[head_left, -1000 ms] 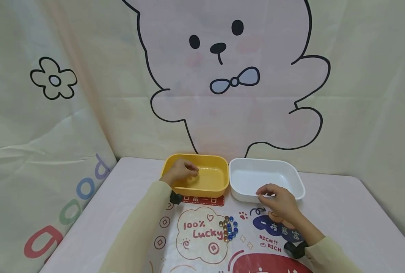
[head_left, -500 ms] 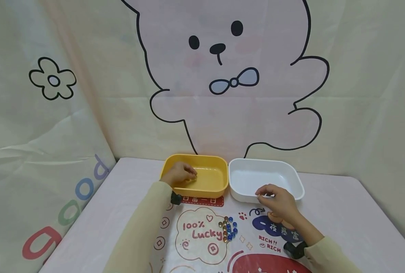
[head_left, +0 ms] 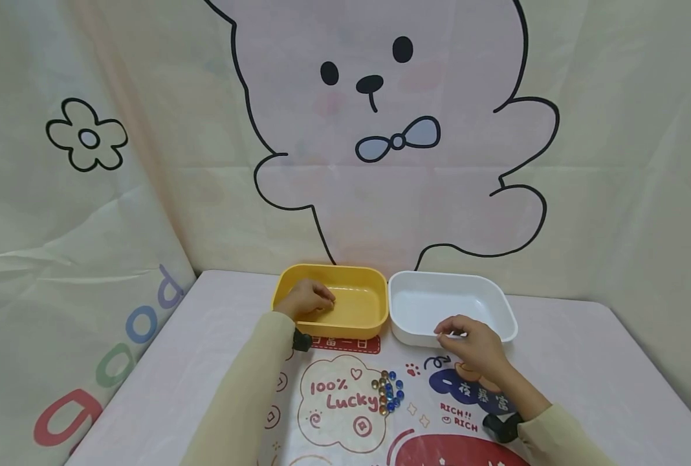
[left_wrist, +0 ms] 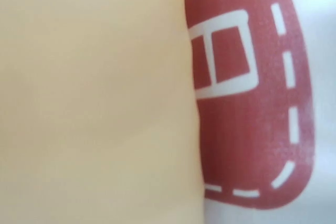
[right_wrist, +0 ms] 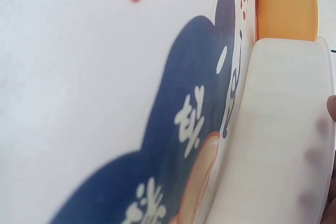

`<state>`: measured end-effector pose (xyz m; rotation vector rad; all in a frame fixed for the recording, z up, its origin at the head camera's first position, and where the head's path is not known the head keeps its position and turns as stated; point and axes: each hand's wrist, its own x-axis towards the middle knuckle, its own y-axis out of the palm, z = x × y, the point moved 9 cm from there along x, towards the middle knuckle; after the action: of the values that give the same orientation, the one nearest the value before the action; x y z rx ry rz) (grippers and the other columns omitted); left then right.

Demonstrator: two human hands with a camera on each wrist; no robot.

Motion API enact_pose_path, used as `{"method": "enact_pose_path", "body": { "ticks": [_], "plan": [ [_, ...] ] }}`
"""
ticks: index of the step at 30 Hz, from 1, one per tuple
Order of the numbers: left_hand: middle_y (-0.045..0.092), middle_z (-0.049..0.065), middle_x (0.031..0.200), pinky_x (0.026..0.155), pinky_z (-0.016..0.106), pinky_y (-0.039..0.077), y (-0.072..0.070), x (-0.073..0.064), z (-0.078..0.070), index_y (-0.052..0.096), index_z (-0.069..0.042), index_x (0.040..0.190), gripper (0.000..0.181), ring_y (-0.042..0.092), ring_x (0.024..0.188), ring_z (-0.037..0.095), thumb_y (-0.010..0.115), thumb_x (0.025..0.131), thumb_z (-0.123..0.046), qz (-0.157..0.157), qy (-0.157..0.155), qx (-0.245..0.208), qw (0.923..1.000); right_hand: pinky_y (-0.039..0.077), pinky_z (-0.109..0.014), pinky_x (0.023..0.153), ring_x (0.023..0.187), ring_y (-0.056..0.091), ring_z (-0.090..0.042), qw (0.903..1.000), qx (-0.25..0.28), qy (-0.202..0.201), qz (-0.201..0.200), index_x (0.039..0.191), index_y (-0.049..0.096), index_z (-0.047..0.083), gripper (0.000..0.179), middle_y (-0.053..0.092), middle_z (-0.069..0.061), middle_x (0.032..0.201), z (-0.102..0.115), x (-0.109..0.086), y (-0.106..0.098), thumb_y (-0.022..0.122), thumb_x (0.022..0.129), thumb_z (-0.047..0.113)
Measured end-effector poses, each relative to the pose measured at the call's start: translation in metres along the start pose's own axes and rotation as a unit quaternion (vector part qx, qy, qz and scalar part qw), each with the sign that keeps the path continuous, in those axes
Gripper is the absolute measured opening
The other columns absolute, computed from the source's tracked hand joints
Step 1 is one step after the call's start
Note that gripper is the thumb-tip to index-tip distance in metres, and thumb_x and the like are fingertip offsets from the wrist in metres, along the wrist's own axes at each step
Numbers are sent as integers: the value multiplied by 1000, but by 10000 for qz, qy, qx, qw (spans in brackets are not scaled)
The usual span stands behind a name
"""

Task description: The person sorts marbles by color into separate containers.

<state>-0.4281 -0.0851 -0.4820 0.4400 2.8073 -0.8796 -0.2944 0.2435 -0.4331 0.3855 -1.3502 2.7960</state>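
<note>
My left hand [head_left: 306, 299] hangs inside the yellow tray [head_left: 374, 317], fingers loosely curled near its left side. Nothing shows between its fingertips. My right hand [head_left: 472, 338] hangs over the front rim of the white tray [head_left: 400, 329], thumb and forefinger tips close together. In the right wrist view, dark finger-like patches show through the translucent wall of the white tray [right_wrist: 283, 119]. Between and in front of the trays lies a small group of glass marbles [head_left: 389, 393], amber and blue, on the printed mat. The left wrist view shows mostly a yellow wall [left_wrist: 94, 98].
The two trays stand side by side at the table's back edge, before a curtain [head_left: 369, 207] printed with a bear. The printed mat [head_left: 322, 430] covers the middle of the table [head_left: 602, 375]. Dark straps [head_left: 499, 427] sit at both wrists.
The head view has shifted slightly. My left hand's fingertips have drawn in a little inside the yellow tray; my right hand stays over the white tray's rim. The marbles have not moved.
</note>
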Motion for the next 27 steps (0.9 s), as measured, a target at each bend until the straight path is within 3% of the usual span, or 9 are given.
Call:
{"method": "enact_pose_path", "body": {
  "ticks": [12,21,27],
  "plan": [
    [67,3,89,62,23,48,-1,-6,-2,75,-14,93,13,57,74,17,77,81,-18,-68,11,35,10000,50,-44,85,96,63,-21,10000,18,21,4,93,71,21,9,72,2,98,1,0,1,71,84,18],
    [66,5,96,67,24,51,-3,-12,-7,74,-14,102,18,59,78,20,74,84,-19,178,10,-57,9998,50,-44,86,97,62,-20,10000,8,53,-3,93,71,22,9,71,3,98,-1,0,-1,71,85,18],
    [64,5,99,67,24,51,-9,-21,-14,74,-15,103,19,62,78,21,73,85,-20,246,221,156,9993,50,-45,86,96,61,-21,9999,62,87,20,94,71,21,10,71,2,98,1,-1,-1,70,85,18]
  ]
}}
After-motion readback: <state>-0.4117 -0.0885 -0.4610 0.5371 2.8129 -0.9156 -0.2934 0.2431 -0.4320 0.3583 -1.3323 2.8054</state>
